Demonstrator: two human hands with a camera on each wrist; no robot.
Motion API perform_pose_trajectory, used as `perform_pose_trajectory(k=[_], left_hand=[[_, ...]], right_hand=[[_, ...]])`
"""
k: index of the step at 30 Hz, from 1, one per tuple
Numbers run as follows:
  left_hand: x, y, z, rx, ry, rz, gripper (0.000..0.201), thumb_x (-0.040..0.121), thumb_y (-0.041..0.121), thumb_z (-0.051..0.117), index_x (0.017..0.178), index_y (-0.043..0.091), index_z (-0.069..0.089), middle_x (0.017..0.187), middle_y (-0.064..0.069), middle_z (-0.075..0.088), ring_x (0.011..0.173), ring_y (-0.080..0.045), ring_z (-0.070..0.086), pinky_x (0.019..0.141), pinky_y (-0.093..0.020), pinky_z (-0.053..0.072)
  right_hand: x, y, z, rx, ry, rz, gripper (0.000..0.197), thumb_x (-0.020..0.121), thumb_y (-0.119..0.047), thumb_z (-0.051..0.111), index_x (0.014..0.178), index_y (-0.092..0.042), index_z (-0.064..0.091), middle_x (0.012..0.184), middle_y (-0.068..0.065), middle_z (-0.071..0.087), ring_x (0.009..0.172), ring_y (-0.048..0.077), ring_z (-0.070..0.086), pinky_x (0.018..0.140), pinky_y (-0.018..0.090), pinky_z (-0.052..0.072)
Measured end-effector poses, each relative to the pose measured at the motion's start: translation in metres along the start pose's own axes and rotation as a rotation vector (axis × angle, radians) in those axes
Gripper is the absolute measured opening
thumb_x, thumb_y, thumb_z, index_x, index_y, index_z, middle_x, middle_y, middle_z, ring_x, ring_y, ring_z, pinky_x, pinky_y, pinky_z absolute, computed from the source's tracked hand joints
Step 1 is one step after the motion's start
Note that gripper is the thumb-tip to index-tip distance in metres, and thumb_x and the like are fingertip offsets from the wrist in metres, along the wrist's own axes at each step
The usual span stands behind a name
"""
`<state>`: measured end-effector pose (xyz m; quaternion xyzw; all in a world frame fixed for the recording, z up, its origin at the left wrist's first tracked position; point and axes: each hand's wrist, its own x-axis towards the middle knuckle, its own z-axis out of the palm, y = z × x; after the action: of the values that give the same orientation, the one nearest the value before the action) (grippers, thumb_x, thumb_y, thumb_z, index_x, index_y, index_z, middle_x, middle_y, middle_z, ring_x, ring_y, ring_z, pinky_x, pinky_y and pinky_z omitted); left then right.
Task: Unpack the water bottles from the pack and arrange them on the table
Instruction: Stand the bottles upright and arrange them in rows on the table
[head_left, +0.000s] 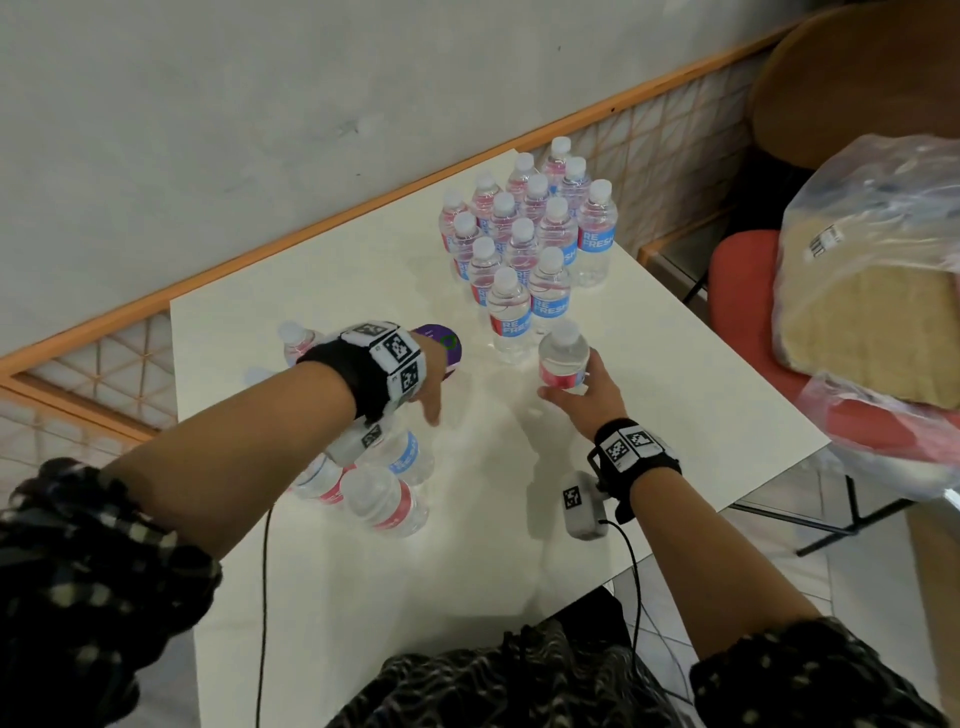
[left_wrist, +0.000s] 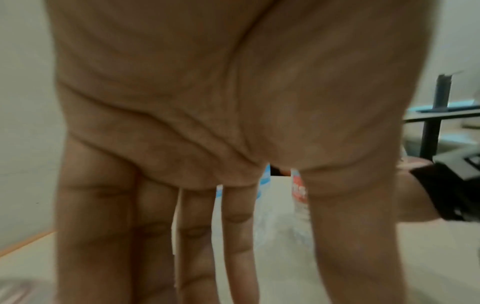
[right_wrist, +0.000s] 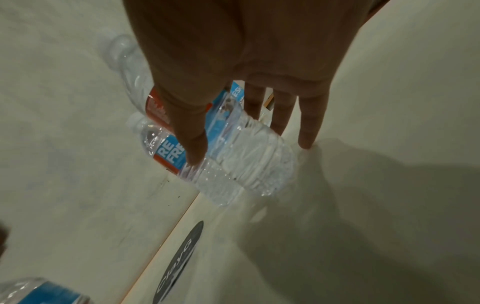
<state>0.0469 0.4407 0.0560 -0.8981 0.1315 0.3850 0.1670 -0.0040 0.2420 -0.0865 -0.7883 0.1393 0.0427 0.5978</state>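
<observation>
Several upright water bottles (head_left: 524, 234) with red and blue labels stand clustered at the far right of the white table (head_left: 519, 519). My right hand (head_left: 582, 395) grips one more bottle (head_left: 563, 358) just in front of that cluster; in the right wrist view the thumb (right_wrist: 192, 144) presses its blue label (right_wrist: 168, 154) and the fingers lie behind it. Whether its base touches the table I cannot tell. My left hand (head_left: 428, 400) hovers mid-table, fingers (left_wrist: 239, 226) straight and pointing down, holding nothing. Loose bottles (head_left: 384, 499) lie under my left forearm.
A lone bottle (head_left: 296, 338) stands at the left. A purple object (head_left: 441, 345) sits behind my left hand. A clear plastic bag (head_left: 872, 291) rests on a red chair (head_left: 737, 291) beyond the table's right edge. Cables (head_left: 262, 597) trail over the near table.
</observation>
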Motion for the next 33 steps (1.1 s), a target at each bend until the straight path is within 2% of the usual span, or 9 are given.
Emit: perform_pose_trajectory(k=[2,5,9,15,19,23,27,29,33], left_hand=[[0.004,-0.011,0.015,0.083,-0.049,-0.059,0.042,0.070,0.052,0.075,0.074,0.013,0.060,0.065,0.002,0.058,0.063,-0.019,0.056,0.071,-0.026,0.051],[-0.001,-0.021,0.024,0.189,0.017,-0.104,0.044,0.062,0.057,0.076,0.074,0.018,0.059,0.072,0.002,0.058,0.067,-0.019,0.057,0.075,-0.027,0.051],[-0.006,-0.022,0.018,0.176,-0.065,-0.121,0.042,0.063,0.049,0.081,0.081,0.018,0.059,0.080,0.002,0.058,0.075,-0.018,0.057,0.071,-0.024,0.045],[-0.002,-0.010,0.010,-0.092,-0.017,0.001,0.033,0.076,0.029,0.076,0.091,0.002,0.066,0.076,-0.007,0.057,0.058,-0.020,0.056,0.055,-0.022,0.043],[0.006,0.013,0.005,-0.295,0.149,0.072,0.020,0.068,0.026,0.073,0.071,0.010,0.062,0.069,-0.008,0.060,0.059,-0.026,0.060,0.061,-0.032,0.052],[0.010,0.045,-0.011,-0.476,0.325,0.146,0.014,0.078,0.022,0.070,0.083,0.010,0.066,0.076,-0.005,0.062,0.061,-0.018,0.056,0.067,-0.027,0.049],[0.021,0.079,-0.025,-0.636,0.533,0.236,0.010,0.081,0.018,0.067,0.086,0.010,0.067,0.082,-0.001,0.057,0.077,-0.017,0.054,0.059,-0.024,0.041],[0.030,0.094,-0.030,-0.673,0.614,0.277,0.013,0.081,0.018,0.066,0.088,0.007,0.069,0.085,-0.004,0.058,0.082,-0.019,0.055,0.068,-0.025,0.041],[0.049,0.120,-0.040,-0.640,0.669,0.311,0.027,0.079,0.037,0.071,0.088,0.012,0.065,0.094,-0.011,0.059,0.090,-0.026,0.057,0.076,-0.031,0.042]], right_hand=[[0.003,0.000,-0.004,-0.001,0.002,0.003,0.070,0.075,-0.018,0.078,0.134,-0.021,0.042,0.119,-0.002,0.058,0.100,0.013,0.053,0.087,0.023,0.037],[0.007,0.003,-0.006,0.009,0.010,0.007,0.072,0.073,-0.019,0.079,0.134,-0.023,0.042,0.123,0.000,0.060,0.103,0.015,0.056,0.090,0.024,0.038],[0.007,0.004,-0.005,0.014,0.030,0.001,0.072,0.073,-0.020,0.079,0.134,-0.023,0.041,0.124,0.002,0.060,0.110,0.020,0.057,0.093,0.026,0.040],[0.004,0.004,-0.009,0.017,0.044,-0.002,0.072,0.074,-0.017,0.078,0.136,-0.022,0.040,0.128,0.003,0.058,0.114,0.022,0.056,0.091,0.025,0.038],[0.005,0.005,-0.015,-0.011,0.053,0.008,0.072,0.076,-0.018,0.077,0.136,-0.021,0.039,0.129,0.004,0.057,0.116,0.024,0.055,0.092,0.025,0.038],[0.004,0.007,-0.025,-0.020,0.086,0.012,0.071,0.076,-0.018,0.077,0.136,-0.020,0.039,0.130,0.004,0.057,0.116,0.024,0.055,0.090,0.023,0.037],[0.006,0.014,-0.041,-0.020,0.134,0.017,0.072,0.075,-0.015,0.077,0.137,-0.021,0.039,0.130,0.004,0.057,0.116,0.023,0.055,0.089,0.023,0.037],[0.007,0.021,-0.052,-0.011,0.176,0.021,0.073,0.075,-0.010,0.076,0.138,-0.021,0.039,0.130,0.004,0.057,0.116,0.023,0.055,0.089,0.023,0.038],[0.013,0.032,-0.080,-0.019,0.216,0.028,0.076,0.075,-0.009,0.075,0.139,-0.021,0.037,0.132,0.006,0.056,0.118,0.024,0.054,0.090,0.024,0.038]])
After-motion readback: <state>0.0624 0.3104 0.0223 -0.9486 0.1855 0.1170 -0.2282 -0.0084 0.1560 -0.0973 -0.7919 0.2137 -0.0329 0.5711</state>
